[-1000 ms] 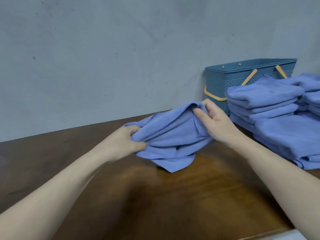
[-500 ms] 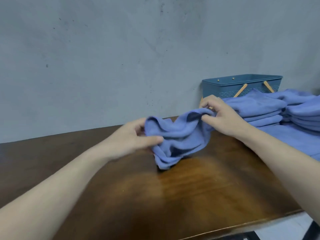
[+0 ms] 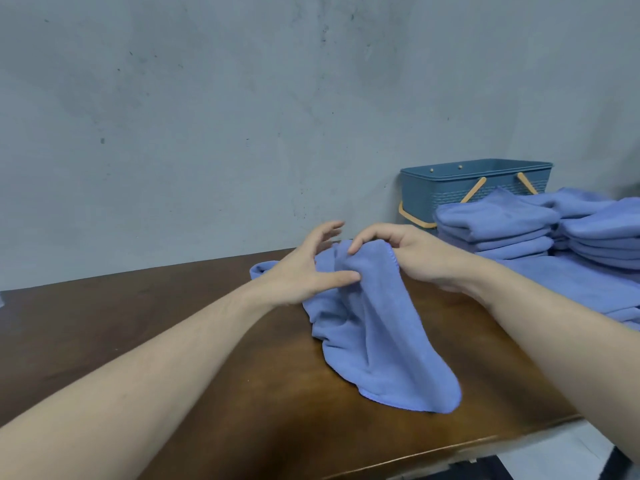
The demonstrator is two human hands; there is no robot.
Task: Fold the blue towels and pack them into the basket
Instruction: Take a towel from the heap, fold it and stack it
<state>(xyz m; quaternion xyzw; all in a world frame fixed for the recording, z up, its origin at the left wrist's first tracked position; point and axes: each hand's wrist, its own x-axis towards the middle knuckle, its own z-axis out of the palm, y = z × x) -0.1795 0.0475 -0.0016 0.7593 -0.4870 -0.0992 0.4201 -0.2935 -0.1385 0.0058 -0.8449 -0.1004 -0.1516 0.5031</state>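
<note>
At the middle of the wooden counter [image 3: 173, 341], a blue towel [image 3: 377, 341] hangs from the right hand [image 3: 412, 252], which pinches its top edge; its long axis trails toward 5 o'clock. The left hand [image 3: 304, 271] hides a bunched part, fingers spread, thumb touching cloth. At 2 o'clock, folded towels [image 3: 502, 226] partly cover the basket [image 3: 446, 188].

No legible text, label, brand, number or sign on any surface in view.
</note>
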